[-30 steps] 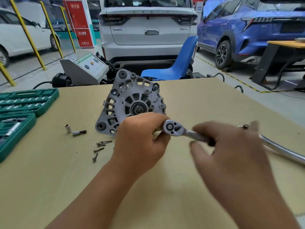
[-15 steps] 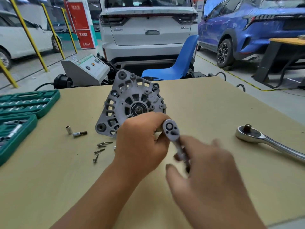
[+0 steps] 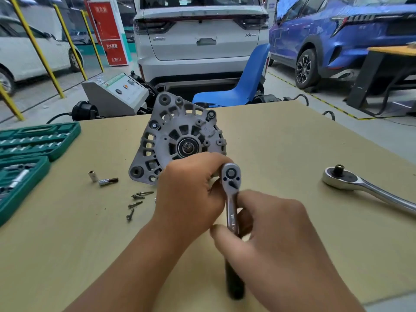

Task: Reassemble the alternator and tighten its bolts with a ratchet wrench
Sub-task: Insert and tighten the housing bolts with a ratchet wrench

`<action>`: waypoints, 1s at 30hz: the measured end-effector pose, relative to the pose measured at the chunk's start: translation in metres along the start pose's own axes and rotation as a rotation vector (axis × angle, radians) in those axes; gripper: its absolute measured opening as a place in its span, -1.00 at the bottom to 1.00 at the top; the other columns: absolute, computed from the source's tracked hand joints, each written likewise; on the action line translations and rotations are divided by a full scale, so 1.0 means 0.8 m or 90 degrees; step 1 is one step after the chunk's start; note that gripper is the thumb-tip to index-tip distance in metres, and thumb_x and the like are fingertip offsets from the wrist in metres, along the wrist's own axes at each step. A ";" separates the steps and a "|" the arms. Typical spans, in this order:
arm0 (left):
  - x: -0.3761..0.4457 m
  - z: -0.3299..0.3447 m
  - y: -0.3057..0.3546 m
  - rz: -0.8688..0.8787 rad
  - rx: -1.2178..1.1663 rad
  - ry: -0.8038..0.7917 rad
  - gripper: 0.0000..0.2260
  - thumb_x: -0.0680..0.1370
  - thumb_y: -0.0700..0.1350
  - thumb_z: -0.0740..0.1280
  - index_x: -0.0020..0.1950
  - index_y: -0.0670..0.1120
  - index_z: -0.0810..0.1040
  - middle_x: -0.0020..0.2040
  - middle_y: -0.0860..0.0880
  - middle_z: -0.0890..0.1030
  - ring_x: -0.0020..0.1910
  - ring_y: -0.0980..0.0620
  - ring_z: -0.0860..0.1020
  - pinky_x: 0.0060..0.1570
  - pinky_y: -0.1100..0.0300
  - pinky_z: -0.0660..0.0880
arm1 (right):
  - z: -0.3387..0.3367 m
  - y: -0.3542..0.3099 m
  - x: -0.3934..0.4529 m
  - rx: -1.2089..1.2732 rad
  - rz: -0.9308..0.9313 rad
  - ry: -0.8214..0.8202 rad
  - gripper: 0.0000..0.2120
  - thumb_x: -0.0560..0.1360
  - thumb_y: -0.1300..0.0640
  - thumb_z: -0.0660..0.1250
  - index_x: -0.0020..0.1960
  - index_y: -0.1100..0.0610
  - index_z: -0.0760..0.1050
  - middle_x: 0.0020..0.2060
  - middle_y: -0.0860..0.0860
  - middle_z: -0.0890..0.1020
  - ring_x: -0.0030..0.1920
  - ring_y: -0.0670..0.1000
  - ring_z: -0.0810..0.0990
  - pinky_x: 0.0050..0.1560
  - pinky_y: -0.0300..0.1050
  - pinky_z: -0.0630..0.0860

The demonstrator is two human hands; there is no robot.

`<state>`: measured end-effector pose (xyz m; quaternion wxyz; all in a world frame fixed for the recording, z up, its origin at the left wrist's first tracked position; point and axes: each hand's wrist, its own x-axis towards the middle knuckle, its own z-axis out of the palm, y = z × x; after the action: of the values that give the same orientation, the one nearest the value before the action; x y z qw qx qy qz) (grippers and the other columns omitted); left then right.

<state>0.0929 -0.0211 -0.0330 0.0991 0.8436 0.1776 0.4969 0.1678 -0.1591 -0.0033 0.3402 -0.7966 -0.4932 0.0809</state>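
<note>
1. your right hand [image 3: 276, 239] grips the small ratchet wrench [image 3: 231, 199] by its shaft, fingers curled round it, handle pointing back toward you; your left hand [image 3: 191, 192] is curled at the wrench head, against the lower edge of the alternator [image 3: 177, 136], though what its fingers hold there is hidden

2. the alternator stands on edge near the middle of the table [image 3: 292, 154], its vented face and centre bearing turned to you, so the housing halves look joined already

3. at least two bolt heads show seated on the upper rim; the bolt under the wrench head is covered, and you look to be tightening it now

4. four loose screws [image 3: 137, 201] lie just left of your left hand, so some fasteners likely remain to fit

5. two loose sockets [image 3: 103, 179] lie farther left, near the open green socket case [image 3: 33, 149] at the table's left edge

6. a larger ratchet [image 3: 360, 185] rests well apart on the right, untouched

7. judged overall: past halfway, with tightening and the leftover screws still to do
</note>
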 end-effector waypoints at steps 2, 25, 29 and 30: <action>0.000 -0.002 -0.005 0.008 -0.007 -0.016 -0.82 0.40 -0.40 0.51 -0.11 -0.15 0.72 -0.23 0.01 0.70 -0.26 -0.03 0.66 -0.33 0.01 0.56 | -0.003 0.012 0.008 -0.017 -0.018 0.070 -0.82 0.28 -0.01 0.33 -0.12 -0.07 0.57 -0.34 -0.09 0.63 -0.34 0.03 0.54 -0.15 0.06 0.59; 0.000 0.008 0.002 -0.022 -0.014 0.051 -0.89 0.50 -0.20 0.56 -0.19 -0.14 0.68 -0.33 0.06 0.62 -0.37 0.08 0.55 -0.40 0.04 0.48 | -0.027 -0.010 0.007 -0.137 -0.082 -0.016 -0.88 0.34 -0.06 0.35 -0.17 -0.06 0.49 -0.33 -0.13 0.60 -0.31 -0.06 0.50 -0.07 -0.03 0.52; -0.001 0.005 -0.004 0.009 0.000 0.038 -0.92 0.46 -0.30 0.50 -0.18 -0.15 0.69 -0.31 0.06 0.64 -0.36 0.09 0.56 -0.41 0.05 0.48 | -0.040 0.003 0.024 -0.155 -0.079 0.082 -0.84 0.31 0.11 0.37 -0.13 -0.08 0.61 -0.31 -0.10 0.63 -0.23 0.05 0.56 0.14 0.10 0.55; 0.000 0.005 -0.004 0.015 0.013 0.033 -0.92 0.47 -0.30 0.52 -0.17 -0.15 0.70 -0.32 0.05 0.63 -0.37 0.06 0.54 -0.41 0.06 0.46 | -0.046 0.008 0.031 -0.178 -0.070 0.144 -0.79 0.32 0.16 0.38 -0.10 -0.08 0.63 -0.29 -0.09 0.63 -0.19 0.08 0.54 0.29 0.21 0.46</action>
<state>0.0959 -0.0182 -0.0365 0.0801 0.8335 0.1748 0.5180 0.2016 -0.1571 0.0255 0.2833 -0.8119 -0.5011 -0.0974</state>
